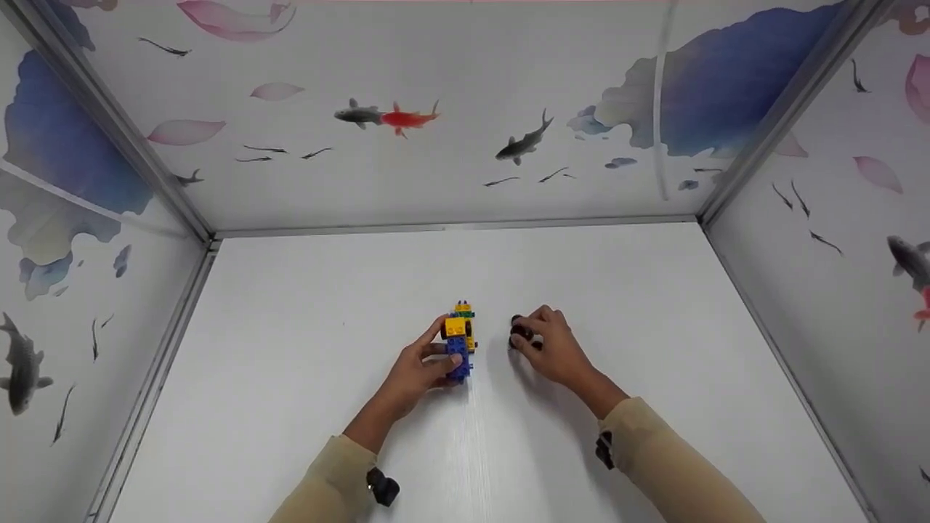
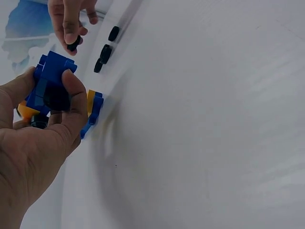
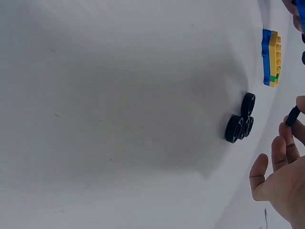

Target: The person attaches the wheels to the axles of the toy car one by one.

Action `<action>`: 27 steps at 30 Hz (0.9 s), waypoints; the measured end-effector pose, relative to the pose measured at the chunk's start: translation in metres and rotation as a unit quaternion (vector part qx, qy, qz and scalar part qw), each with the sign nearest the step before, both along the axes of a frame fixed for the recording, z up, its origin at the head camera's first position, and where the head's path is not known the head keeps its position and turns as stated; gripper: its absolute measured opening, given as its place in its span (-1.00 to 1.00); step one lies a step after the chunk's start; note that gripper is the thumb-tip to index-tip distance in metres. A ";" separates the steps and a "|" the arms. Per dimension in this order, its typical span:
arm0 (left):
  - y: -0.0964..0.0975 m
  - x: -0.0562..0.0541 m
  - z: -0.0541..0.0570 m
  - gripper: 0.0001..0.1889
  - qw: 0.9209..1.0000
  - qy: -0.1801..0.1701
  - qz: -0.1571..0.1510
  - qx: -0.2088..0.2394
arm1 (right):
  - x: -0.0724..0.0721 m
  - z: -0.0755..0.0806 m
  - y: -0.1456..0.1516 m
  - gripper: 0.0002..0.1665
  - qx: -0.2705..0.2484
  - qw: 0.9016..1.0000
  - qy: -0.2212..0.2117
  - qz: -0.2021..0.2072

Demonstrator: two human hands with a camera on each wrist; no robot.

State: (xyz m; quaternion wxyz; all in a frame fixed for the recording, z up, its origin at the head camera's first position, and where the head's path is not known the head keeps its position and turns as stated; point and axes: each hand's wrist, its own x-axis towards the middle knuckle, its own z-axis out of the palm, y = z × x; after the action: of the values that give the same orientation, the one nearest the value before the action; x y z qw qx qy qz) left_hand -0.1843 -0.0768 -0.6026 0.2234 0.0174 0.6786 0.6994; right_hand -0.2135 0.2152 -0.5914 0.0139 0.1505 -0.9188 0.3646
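Note:
My left hand [image 1: 413, 376] grips a toy-brick vehicle [image 1: 455, 350] of blue and yellow bricks with black wheels on it, thumb along its blue part. In the left wrist view the blue bricks [image 2: 55, 69] are up between thumb and fingers, raised off the table. My right hand [image 1: 565, 356] pinches a small black wheel [image 3: 292, 116] between its fingertips, just above the table. Several loose black wheels [image 3: 234, 128] lie close together beneath and beside that hand. Beyond the vehicle sits a second brick piece [image 3: 270, 57], blue and yellow with some green, partly hidden in the head view.
The white table [image 1: 290, 407] is walled in by panels [image 1: 465, 174] painted with fish and petals. Metal strips run along its back and side edges. A small black device [image 1: 383, 487] is strapped at the left wrist, another [image 1: 604, 449] at the right.

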 end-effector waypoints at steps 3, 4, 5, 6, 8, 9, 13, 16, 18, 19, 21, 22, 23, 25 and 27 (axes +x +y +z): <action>0.000 0.000 0.000 -0.07 1.000 0.001 0.001 0.002 | 0.000 0.000 -0.001 -0.68 0.005 1.000 -0.002 0.009; 0.000 0.000 0.000 -0.07 1.000 0.002 0.001 0.002 | 0.001 0.000 -0.002 -0.69 0.006 1.000 -0.002 0.011; 0.000 0.001 0.001 -0.07 1.000 0.003 0.000 0.001 | 0.001 0.001 -0.003 -0.70 0.006 1.000 -0.002 0.013; 0.000 0.001 0.001 -0.07 1.000 0.003 0.000 -0.001 | 0.002 0.001 -0.004 -0.72 0.005 1.000 -0.002 0.015; 0.000 0.001 0.001 -0.07 1.000 0.003 0.000 -0.002 | 0.003 0.003 -0.007 -0.76 0.002 1.000 -0.005 0.021; 0.001 0.001 0.001 -0.07 1.000 0.003 0.000 -0.002 | 0.003 0.004 -0.008 -0.77 -0.001 1.000 -0.006 0.024; 0.001 0.003 0.000 -0.05 1.000 0.002 0.001 0.002 | 0.005 0.006 -0.015 -0.79 -0.006 0.999 -0.008 0.045; 0.001 0.003 0.000 -0.06 1.000 -0.001 0.001 0.006 | 0.007 0.007 -0.021 -0.77 -0.011 0.998 -0.001 0.069; 0.001 0.003 0.001 -0.06 1.000 -0.002 0.002 0.009 | 0.008 0.008 -0.024 -0.75 -0.015 0.996 0.001 0.083; 0.001 0.003 0.001 -0.06 1.000 -0.002 0.002 0.009 | 0.008 0.008 -0.026 -0.75 -0.016 0.996 0.002 0.087; 0.001 0.003 0.002 -0.06 1.000 0.000 0.001 0.007 | 0.009 0.008 -0.028 -0.74 -0.020 0.996 -0.001 0.090; 0.001 0.003 0.003 -0.06 1.000 0.002 0.001 0.006 | 0.010 0.008 -0.029 -0.74 -0.021 0.996 -0.003 0.090; 0.001 0.003 0.003 -0.06 1.000 0.003 0.002 0.005 | 0.010 0.008 -0.030 -0.74 -0.021 0.996 -0.007 0.089; 0.000 0.003 0.003 -0.07 1.000 0.005 0.002 0.002 | 0.011 0.007 -0.031 -0.73 -0.022 0.996 -0.008 0.089; 0.000 0.002 0.003 -0.07 1.000 0.006 0.002 0.004 | 0.013 0.007 -0.032 -0.73 -0.021 0.995 -0.004 0.094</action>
State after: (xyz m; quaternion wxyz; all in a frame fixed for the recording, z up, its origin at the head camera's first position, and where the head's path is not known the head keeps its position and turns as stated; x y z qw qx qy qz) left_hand -0.1821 -0.0771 -0.5997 0.2176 0.0209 0.6769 0.7029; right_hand -0.2007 0.1831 -0.5845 -0.0205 0.2341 -0.8930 0.3838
